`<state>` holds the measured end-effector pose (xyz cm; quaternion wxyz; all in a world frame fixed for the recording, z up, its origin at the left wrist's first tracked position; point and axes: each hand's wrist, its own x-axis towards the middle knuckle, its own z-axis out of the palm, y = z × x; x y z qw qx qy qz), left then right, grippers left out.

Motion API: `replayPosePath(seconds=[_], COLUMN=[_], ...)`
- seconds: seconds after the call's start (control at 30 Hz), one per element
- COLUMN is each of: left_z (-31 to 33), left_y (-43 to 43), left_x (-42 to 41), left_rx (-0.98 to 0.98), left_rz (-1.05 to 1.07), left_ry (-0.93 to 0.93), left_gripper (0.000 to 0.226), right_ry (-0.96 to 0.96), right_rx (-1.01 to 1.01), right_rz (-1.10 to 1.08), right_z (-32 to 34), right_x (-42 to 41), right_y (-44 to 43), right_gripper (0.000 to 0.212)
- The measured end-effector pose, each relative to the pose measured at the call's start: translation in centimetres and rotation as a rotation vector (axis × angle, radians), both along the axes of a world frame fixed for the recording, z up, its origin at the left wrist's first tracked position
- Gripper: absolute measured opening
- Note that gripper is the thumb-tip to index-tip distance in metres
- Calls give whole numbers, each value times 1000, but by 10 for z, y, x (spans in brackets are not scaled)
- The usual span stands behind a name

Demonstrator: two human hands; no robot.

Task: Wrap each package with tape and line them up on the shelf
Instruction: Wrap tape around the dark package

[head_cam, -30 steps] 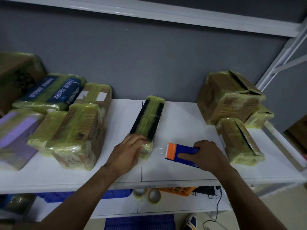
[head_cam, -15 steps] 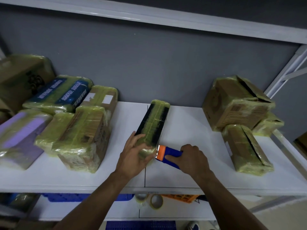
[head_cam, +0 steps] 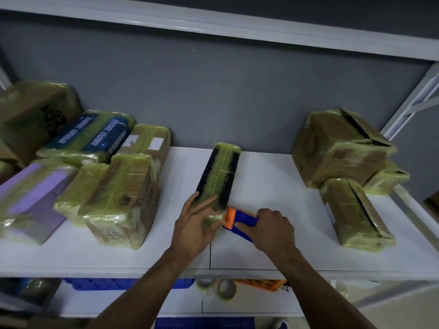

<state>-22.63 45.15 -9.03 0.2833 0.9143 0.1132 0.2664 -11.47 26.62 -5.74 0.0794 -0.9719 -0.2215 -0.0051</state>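
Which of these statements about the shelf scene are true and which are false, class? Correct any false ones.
1. The left hand holds the near end of the long black package wrapped in yellowish tape. True.
2. The right hand grips red scissors. False: it grips the blue and orange tape dispenser.
3. The dispenser's orange end lies close beside that package's near end. True.
4. The purple taped package lies right of the long package. False: it lies at the far left.
5. Rolls of tape lie on the lower shelf. True.
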Motion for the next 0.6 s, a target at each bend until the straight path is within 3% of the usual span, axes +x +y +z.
replayPosePath(seconds=[0.27,0.4,0.47,0.6], left_z=[0,0,6,17], left_y=[-12,-18,-19,-15], left_x=[-6,-14,-13,-14], left_rx=[-12,27,19,134], left_rz=[8,21,92,258], left_ry=[-63,-81,-7,150], left_gripper=[27,27,40,89], right_ry=[-9,86,108,161], right_rx=[-11,155,214,398], right_rz=[-47,-139,-173,-234], right_z=[0,6,4,-4], right_x=[-1,17,21,27], right_y=[-6,-20,-27,-39], right_gripper=[64,63,61,58])
